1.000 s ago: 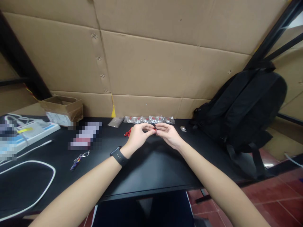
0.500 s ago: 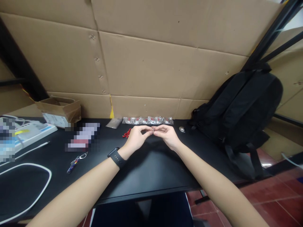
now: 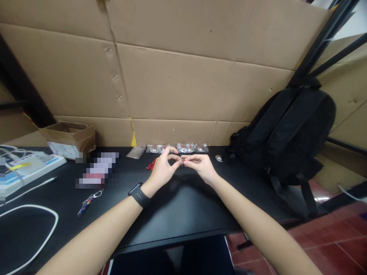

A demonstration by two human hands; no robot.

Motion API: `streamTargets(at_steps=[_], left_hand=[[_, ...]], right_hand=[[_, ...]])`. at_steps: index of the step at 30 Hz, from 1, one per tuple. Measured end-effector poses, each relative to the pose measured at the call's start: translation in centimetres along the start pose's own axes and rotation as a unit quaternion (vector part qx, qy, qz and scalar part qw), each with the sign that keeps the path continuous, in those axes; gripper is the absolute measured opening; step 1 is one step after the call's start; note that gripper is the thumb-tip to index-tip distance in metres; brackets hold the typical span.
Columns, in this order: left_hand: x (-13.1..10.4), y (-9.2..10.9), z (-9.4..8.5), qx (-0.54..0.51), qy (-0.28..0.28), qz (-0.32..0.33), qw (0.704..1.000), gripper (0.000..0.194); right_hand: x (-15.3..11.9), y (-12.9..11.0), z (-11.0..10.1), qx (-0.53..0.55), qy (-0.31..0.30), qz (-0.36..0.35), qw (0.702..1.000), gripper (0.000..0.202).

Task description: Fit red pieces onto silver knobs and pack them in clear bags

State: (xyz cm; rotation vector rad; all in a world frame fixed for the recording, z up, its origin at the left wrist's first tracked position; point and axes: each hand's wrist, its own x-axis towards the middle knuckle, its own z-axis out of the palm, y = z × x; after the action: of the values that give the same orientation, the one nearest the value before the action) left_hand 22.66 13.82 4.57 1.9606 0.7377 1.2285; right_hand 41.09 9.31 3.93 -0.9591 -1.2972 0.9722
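Both hands meet above the black table (image 3: pixel 195 206), pinching one tiny metallic piece (image 3: pixel 182 160) between their fingertips; it is too small to name. On my left hand (image 3: pixel 164 165) the index finger is raised and bent, while the thumb and another finger press on the piece. My right hand (image 3: pixel 200 166) is closed, its thumb and fingers on the piece from the other side. Behind my left hand lie red cords (image 3: pixel 151 164), partly covered. Farther back is a row of clear packets (image 3: pixel 189 148) with round silvery items. Right of my hands rests a small shiny disc (image 3: pixel 219 158).
A clear flat bag (image 3: pixel 136 152) lies left of the packets. Farther left are an open cardboard box (image 3: pixel 70 139), a blurred-out pack (image 3: pixel 99 168), a keychain (image 3: pixel 87 202), a power strip (image 3: pixel 37 172) and a white cable (image 3: pixel 56 221). A black backpack (image 3: pixel 289 133) stands right, before cardboard walls.
My left index finger has lifted off the small piece and bent upward. Both hands stay together, and the view has shifted slightly.
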Motion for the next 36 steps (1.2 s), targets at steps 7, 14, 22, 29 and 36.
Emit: streamTargets(at_steps=[7, 14, 22, 29, 36], left_hand=[[0.5, -0.6, -0.4, 0.065, 0.005, 0.052, 0.997, 0.031], [-0.2, 0.3, 0.1, 0.184, -0.1, 0.076, 0.975, 0.014], [-0.1, -0.9, 0.6, 0.215, -0.118, 0.067, 0.967, 0.016], [-0.4, -1.1, 1.4, 0.245, -0.115, 0.058, 0.961, 0.017], [-1.0, -0.6, 2.5, 0.33, -0.14, 0.083, 0.93, 0.015]], right_hand=[[0.1, -1.4, -1.0, -0.231, -0.037, -0.098, 0.967, 0.01], [0.0, -2.7, -1.6, -0.343, -0.049, -0.167, 0.923, 0.004], [0.0, -2.5, -2.3, -0.44, -0.157, -0.194, 0.863, 0.008], [-0.6, -2.1, -1.8, -0.614, -0.155, -0.209, 0.745, 0.005], [-0.1, -1.3, -1.7, -0.575, -0.132, -0.212, 0.779, 0.004]])
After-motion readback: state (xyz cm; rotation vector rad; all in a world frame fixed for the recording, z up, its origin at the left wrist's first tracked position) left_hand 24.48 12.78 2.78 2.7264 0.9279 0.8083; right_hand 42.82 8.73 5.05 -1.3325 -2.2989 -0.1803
